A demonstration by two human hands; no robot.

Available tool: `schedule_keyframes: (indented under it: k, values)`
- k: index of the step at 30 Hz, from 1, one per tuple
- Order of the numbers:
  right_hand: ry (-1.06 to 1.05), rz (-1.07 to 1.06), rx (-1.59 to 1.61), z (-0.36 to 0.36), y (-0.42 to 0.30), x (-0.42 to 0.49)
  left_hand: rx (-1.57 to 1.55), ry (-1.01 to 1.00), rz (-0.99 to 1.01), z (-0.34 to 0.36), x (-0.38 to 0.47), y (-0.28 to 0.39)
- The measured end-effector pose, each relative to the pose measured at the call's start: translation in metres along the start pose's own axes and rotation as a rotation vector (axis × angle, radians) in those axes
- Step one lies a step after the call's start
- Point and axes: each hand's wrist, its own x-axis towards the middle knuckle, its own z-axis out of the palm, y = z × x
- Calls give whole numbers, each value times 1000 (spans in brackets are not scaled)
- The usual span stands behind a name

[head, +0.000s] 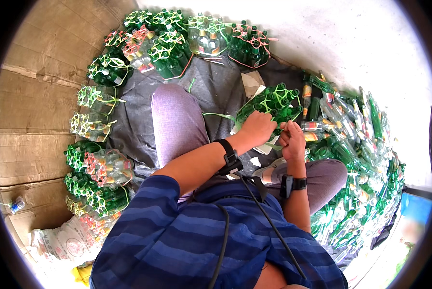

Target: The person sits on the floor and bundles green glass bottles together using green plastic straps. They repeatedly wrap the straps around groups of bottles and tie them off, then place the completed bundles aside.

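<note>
In front of me stands a bundle of green glass bottles [268, 99], with a light green plastic strap [282, 94] laced around their necks. My left hand [258, 127] rests over the near side of the bundle with its fingers curled; what lies under them is hidden. Close beside it, at the bundle's near right edge, my right hand [292, 140] pinches the strap between thumb and fingers. One loose strap end [217, 115] trails out to the left of the bundle, and another [273, 146] shows below my hands. White sheet material [263, 149] lies partly under the bottles.
Strapped bottle bundles [170, 57] line the back and left, along a cardboard wall [31, 104]. A large heap of loose bottles [360, 155] lies at right. Dark sheeting [216, 77] covers the floor. A printed sack [67, 242] sits at lower left.
</note>
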Motion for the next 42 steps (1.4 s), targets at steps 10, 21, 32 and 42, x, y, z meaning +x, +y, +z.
schedule_keyframes:
  k: [10,21,32,42]
  values:
    - [165,55,64,-17,18,14,54,-134,-62,3,10,3]
    - [408,-117,-397,-24,29,10,-17,-109,-133,12,12,3]
    - [384,-261,-837,-37,41,5,10,-124,-126,13,14,2]
    - [280,-217,-728,-50,42,4,-14,-153,-116,12,16,2]
